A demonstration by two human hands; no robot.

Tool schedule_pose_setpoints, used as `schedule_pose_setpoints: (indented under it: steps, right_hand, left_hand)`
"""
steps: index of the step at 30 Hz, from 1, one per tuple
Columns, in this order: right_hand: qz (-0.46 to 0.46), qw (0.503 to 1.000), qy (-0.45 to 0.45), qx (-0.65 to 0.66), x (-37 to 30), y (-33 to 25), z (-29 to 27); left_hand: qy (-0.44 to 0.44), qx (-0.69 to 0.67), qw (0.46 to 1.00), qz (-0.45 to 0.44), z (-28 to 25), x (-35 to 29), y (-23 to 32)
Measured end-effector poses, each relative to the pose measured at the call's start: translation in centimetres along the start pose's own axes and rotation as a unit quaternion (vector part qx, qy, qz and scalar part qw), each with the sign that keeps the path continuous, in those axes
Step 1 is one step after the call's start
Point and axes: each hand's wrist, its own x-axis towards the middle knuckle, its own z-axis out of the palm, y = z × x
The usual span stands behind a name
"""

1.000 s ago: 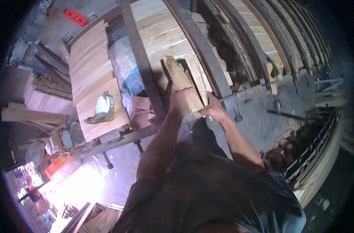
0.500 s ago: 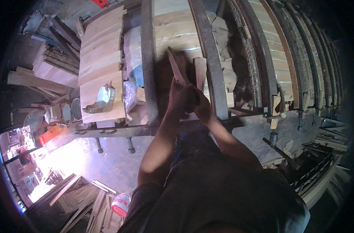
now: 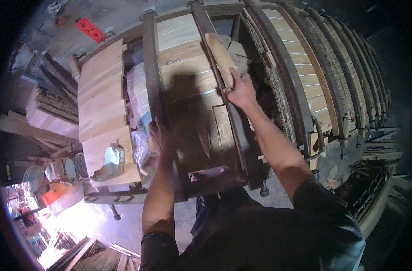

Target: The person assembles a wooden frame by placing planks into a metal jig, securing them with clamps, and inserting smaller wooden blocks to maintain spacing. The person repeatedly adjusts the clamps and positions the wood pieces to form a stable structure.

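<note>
My right hand [image 3: 243,92] is closed around the lower end of a pale wooden strip [image 3: 220,56], which slants over the right-hand dark metal bar [image 3: 205,28] of a clamping frame. My left hand [image 3: 162,137] rests against the left-hand metal bar [image 3: 150,58], fingers stretched out and holding nothing. Between the bars lies a panel of edge-joined boards [image 3: 178,34], its near part in deep shadow. A short wooden block [image 3: 224,126] lies on the near part, and beside it a narrow pointed wooden strip [image 3: 203,137], dim in the shadow.
To the left, a board panel [image 3: 102,99] carries a curved glue container [image 3: 112,162]. Further metal bars and clamped panels [image 3: 307,63] run off to the right. Bolts [image 3: 264,189] stick out from the near edge. Scrap wood [image 3: 102,259] lies on the floor at lower left.
My hands have parted. The right has moved right and away from me with a wooden strip; the left has moved to the left bar. The whole view has shifted.
</note>
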Motion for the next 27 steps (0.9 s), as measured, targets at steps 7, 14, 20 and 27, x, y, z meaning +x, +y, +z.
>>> schedule_pose_setpoints:
  steps: [7,14,20,27]
  right_hand:
    - [-0.006,0.998,0.061,0.007,4.9,0.7,3.9]
    - [0.271,0.578,-0.131,0.759,14.4,0.5,2.6]
    - [0.229,0.913,-0.126,0.312,20.9,6.1,6.9]
    - [-0.05,0.986,0.035,-0.158,19.0,-1.8,5.0]
  left_hand:
    - [-0.051,0.136,0.989,-0.02,3.6,1.3,-2.1]
    - [-0.001,0.117,0.993,0.001,2.5,1.1,-0.8]
    - [-0.066,0.109,0.992,-0.02,1.9,1.7,-0.1]
    - [-0.066,0.097,0.993,-0.032,1.6,1.7,-0.1]
